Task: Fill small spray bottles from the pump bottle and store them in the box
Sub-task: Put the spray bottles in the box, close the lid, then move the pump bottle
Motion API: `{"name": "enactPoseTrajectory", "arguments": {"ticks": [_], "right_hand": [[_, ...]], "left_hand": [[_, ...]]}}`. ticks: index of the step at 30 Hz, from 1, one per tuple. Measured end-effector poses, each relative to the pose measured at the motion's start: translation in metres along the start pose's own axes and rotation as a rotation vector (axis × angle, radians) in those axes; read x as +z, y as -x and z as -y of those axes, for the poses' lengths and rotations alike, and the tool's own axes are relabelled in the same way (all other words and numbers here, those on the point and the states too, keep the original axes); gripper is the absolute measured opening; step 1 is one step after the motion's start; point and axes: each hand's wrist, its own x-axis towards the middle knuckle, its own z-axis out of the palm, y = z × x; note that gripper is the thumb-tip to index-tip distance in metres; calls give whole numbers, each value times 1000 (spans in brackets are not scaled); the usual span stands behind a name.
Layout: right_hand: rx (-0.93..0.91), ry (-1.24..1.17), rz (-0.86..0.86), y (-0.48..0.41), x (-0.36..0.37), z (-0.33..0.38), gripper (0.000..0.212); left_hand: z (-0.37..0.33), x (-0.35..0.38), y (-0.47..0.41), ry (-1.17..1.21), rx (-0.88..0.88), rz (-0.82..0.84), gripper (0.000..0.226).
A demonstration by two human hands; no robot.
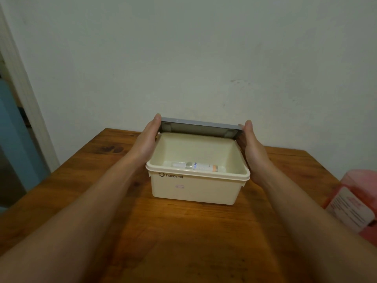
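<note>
A cream plastic box (193, 188) stands on the wooden table (183, 231). Inside it, a small clear spray bottle (195, 166) with an orange end lies on its side. A grey lid (197, 128) hangs tilted over the far edge of the box, its underside facing me. My left hand (145, 139) holds the lid's left edge and my right hand (254, 148) holds its right edge, thumbs up along the sides. The fingers are mostly hidden behind the lid.
A pink bottle (353, 205) with a white printed label stands at the table's right edge, partly cut off by the frame. A pale wall runs close behind the table. A doorway opens at the far left.
</note>
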Motion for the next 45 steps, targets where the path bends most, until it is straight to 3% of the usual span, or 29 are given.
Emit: {"name": "enactPoseTrajectory", "arguments": {"ticks": [5, 9, 19, 24, 45], "right_hand": [[-41, 52, -30, 13, -4, -4, 73], [-60, 76, -34, 24, -4, -9, 51], [-96, 141, -61, 56, -5, -12, 31], [-102, 100, -61, 65, -5, -18, 49], [-209, 149, -18, 103, -16, -26, 47]], "left_hand": [[0, 1, 16, -46, 18, -29, 58], [0, 2, 30, -62, 32, -42, 40], [6, 1, 55, -160, 102, -33, 52], [10, -1, 64, -192, 101, -62, 52], [15, 5, 103, 38, 150, -127, 46]]}}
